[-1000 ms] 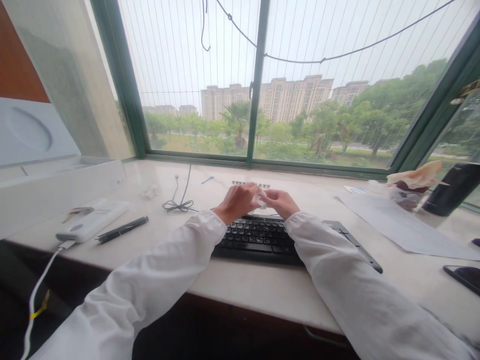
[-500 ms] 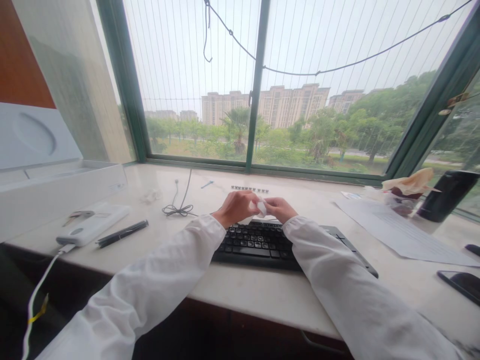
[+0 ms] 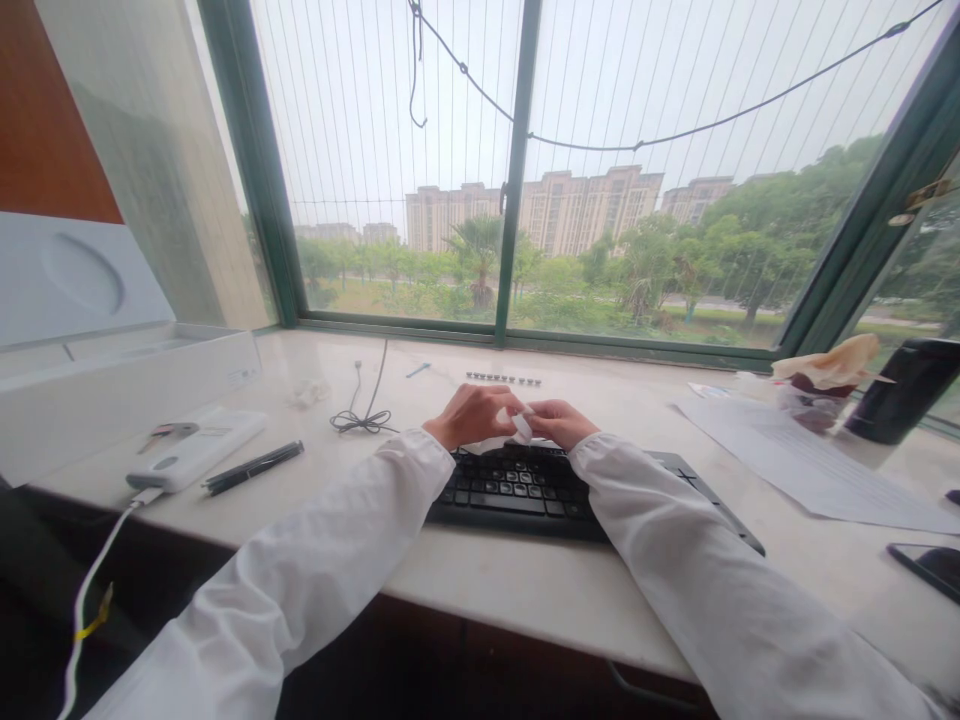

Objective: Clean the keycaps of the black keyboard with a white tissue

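Note:
Over the back edge of a black keyboard (image 3: 517, 500), my two hands are close together. My left hand (image 3: 471, 414) has its fingers curled in a pinch on a small white tissue (image 3: 522, 427). From the other side, my right hand (image 3: 561, 424) pinches the same tissue, its fingertips nearly meeting those of the left. Several keys in the middle of the keyboard lack their caps, showing pale sockets. Behind the hands, a row of small dark keycaps (image 3: 502, 379) lies on the white desk. Part of the keyboard's rear is hidden beneath the hands.
Left on the desk are a coiled cable (image 3: 361, 420), crumpled tissue (image 3: 307, 393), a black pen (image 3: 253, 468) and a white power bank (image 3: 199, 450) with keys on it. To the right lie printed paper (image 3: 810, 465), a black cup (image 3: 900, 390) and a phone (image 3: 930, 568).
The whole view has shifted slightly. Both hands stay together over the keyboard, and the tissue between their fingertips has turned a little.

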The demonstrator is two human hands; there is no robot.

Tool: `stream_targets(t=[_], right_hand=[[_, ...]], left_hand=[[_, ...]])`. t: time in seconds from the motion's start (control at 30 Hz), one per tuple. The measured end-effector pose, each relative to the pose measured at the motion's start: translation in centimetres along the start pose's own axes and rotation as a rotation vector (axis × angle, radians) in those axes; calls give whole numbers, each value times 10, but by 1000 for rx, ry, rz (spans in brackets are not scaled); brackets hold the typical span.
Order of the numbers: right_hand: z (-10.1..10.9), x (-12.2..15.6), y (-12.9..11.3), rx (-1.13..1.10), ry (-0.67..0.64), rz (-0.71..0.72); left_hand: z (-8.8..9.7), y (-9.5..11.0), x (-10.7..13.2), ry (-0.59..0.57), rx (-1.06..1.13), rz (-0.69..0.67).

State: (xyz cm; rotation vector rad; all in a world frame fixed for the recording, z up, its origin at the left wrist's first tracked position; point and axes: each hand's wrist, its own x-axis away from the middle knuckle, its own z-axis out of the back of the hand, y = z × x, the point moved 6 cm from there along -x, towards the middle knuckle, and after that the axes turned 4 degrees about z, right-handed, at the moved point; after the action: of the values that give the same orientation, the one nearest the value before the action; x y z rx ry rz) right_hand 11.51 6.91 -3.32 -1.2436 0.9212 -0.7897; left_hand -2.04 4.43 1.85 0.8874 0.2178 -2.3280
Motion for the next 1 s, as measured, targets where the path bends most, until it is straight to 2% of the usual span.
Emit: stream_targets(t=[0.17,0.37,0.63,1.0], right_hand=[[3,1,-9,-153,77,104],[5,1,-8,-237,142,77],[15,-4,-4,-255,264,121],[15,-1,-16,-184,393,239]], left_hand=[[14,-1,-4,134,114,149],[22,11,-4,212,177,157],[24,15,-3,287,215,229],[23,18,-7,292,361,277]])
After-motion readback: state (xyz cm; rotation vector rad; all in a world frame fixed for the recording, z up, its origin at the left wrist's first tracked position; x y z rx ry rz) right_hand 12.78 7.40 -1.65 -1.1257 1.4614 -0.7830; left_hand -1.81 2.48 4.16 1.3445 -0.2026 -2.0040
